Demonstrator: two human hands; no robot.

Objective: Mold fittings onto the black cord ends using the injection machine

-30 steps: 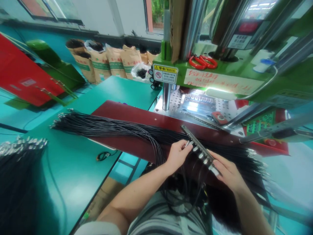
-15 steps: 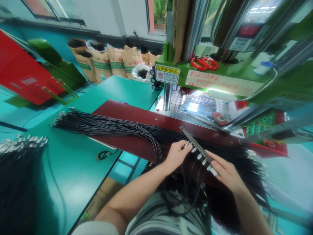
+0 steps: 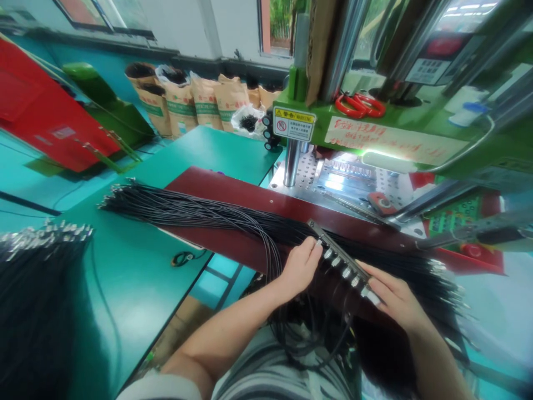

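Note:
A metal bar (image 3: 339, 250) marked "B" slants over the dark red board (image 3: 233, 244), with several silver connectors (image 3: 346, 272) along its near edge and black cables hanging below. My right hand (image 3: 393, 294) grips the bar's lower right end. Near the upper left end, my left hand (image 3: 300, 266) pinches a connector at the bar, its fingers closed. Behind both hands, a long bundle of black cables (image 3: 200, 211) with silver ends lies across the board.
A green press (image 3: 320, 122) with a perforated metal plate (image 3: 302, 180) stands beyond the board. Red-handled scissors (image 3: 360, 105) rest on it. Another cable pile (image 3: 37, 311) lies on the green table (image 3: 137, 266) at left. Paper sacks (image 3: 181, 108) stand behind.
The view has shifted slightly, so the scene appears a little further right. My left fingers have closed in at the connector by the bar's upper end. My right hand keeps its hold.

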